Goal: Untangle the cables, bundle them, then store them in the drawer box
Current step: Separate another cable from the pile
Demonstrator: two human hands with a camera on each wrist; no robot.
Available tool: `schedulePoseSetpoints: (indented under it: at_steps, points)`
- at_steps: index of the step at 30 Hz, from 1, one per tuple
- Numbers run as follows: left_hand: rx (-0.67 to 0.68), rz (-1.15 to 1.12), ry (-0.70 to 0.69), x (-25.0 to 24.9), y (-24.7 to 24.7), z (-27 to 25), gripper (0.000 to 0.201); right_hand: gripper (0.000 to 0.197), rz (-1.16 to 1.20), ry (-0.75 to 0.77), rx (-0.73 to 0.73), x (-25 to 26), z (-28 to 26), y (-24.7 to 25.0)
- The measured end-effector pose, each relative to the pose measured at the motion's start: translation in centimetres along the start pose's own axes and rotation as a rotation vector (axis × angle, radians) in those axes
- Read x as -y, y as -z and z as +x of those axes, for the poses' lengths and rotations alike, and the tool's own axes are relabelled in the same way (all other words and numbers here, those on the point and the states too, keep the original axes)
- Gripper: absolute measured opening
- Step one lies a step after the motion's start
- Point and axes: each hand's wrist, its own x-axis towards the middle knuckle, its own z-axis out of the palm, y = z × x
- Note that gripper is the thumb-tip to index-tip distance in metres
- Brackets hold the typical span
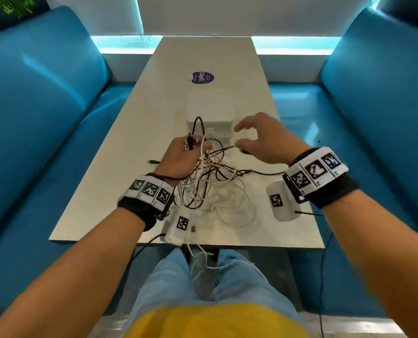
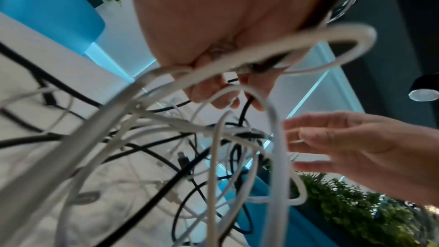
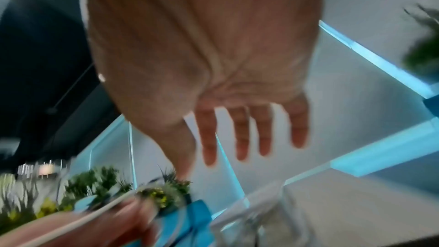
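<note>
1. The cables [image 1: 210, 184], a mixed knot of white and black leads, sit on the near half of the worktop [image 1: 134, 132]; a few white strands hang over its near edge toward the person's lap.
2. The left hand [image 1: 182, 157] grips a bunch of them with curled fingers, plug ends sticking up past the knuckles (loops fill the left wrist view).
3. The right hand [image 1: 266, 140] hovers just right of the knot, fingers spread and loose, holding nothing.
4. The drawer box [image 1: 210, 111], white, stands just beyond both hands, mid-worktop.
5. Bare surface stretches behind the box to a purple sticker [image 1: 202, 77] and the far edge.
6. Blue benches [image 1: 44, 113] flank both long sides.
</note>
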Motion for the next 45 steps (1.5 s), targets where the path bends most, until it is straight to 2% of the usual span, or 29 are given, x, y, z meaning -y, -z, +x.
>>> schedulePoseSetpoints:
  at_steps: [3, 5, 6, 7, 9, 11, 14, 16, 19, 21, 23, 26, 29, 33, 35, 38, 40, 43, 45]
  points:
    - [0.062, 0.029, -0.112, -1.4, 0.6, 0.2, 0.020, 0.035, 0.395, 0.153, -0.115, 2.3, -0.4, -2.6]
    - [0.129, 0.186, -0.180, -1.9, 0.9, 0.3, 0.032, 0.036, 0.476, 0.199, -0.091, 3.3, -0.1, -3.8]
    - [0.133, 0.225, -0.190, -2.1, 1.1, 0.4, 0.031, 0.036, 0.475, 0.207, -0.076, 3.4, 0.1, -4.0]
    - [0.110, 0.209, -0.176, -2.2, 1.3, 0.5, 0.025, 0.035, 0.452, 0.208, -0.067, 3.2, 0.3, -4.2]
    - [-0.012, -0.015, -0.079, -2.2, 1.9, 0.7, 0.012, 0.027, 0.344, 0.183, -0.057, 1.8, 0.6, -4.2]
    - [-0.146, -0.275, 0.039, -2.4, 2.7, 0.9, 0.011, 0.020, 0.167, 0.110, -0.004, -0.6, 0.7, -4.6]
    - [-0.227, -0.399, 0.061, -3.2, 4.1, 1.4, 0.017, 0.022, -0.097, -0.060, 0.138, -3.7, -0.1, -5.5]
    - [-0.205, -0.405, 0.033, -3.8, 4.3, 1.7, 0.017, 0.025, -0.074, -0.104, 0.086, -4.0, -0.3, -5.3]
    - [-0.123, -0.401, 0.004, -4.8, 3.4, 1.8, 0.013, 0.032, 0.115, 0.059, -0.078, -1.0, -0.5, -4.4]
    - [-0.057, -0.414, -0.034, -5.5, 2.9, 1.6, 0.013, 0.031, 0.195, 0.148, -0.027, 1.6, -0.5, -3.9]
    - [0.013, -0.459, -0.076, -5.8, 2.7, 1.3, 0.014, 0.017, 0.191, 0.169, 0.074, 2.8, -0.1, -3.8]
    - [0.043, -0.526, -0.068, -5.2, 2.8, 0.9, 0.024, 0.013, 0.269, 0.131, 0.021, 2.7, 0.7, -2.9]
    - [0.080, -0.396, -0.002, -3.0, 1.9, 0.4, 0.021, 0.012, 0.502, 0.141, -0.074, 2.9, 0.7, -0.9]
    - [0.210, -0.007, -0.103, -1.8, -1.2, -0.5, 0.018, 0.017, 0.555, 0.239, -0.091, 4.1, 0.7, 1.8]
    - [0.268, 0.094, -0.119, -1.6, -2.4, -0.4, 0.025, 0.017, 0.605, 0.235, -0.148, 4.5, 0.7, 3.2]
    - [0.341, 0.323, -0.104, -0.8, -3.3, -0.2, 0.023, 0.014, 0.786, 0.248, -0.239, 4.4, 0.3, 5.2]
    - [0.313, 0.305, -0.100, -0.7, -3.5, -0.2, 0.023, 0.014, 0.873, 0.268, -0.247, 4.1, 0.0, 5.7]
    - [0.139, 0.068, -0.064, -1.1, -3.8, 0.0, 0.026, 0.015, 0.872, 0.277, -0.199, 3.6, -0.4, 4.6]
    - [0.064, 0.045, -0.038, -1.1, -3.8, 0.3, 0.019, 0.012, 0.850, 0.248, -0.194, 2.9, -0.4, 2.9]
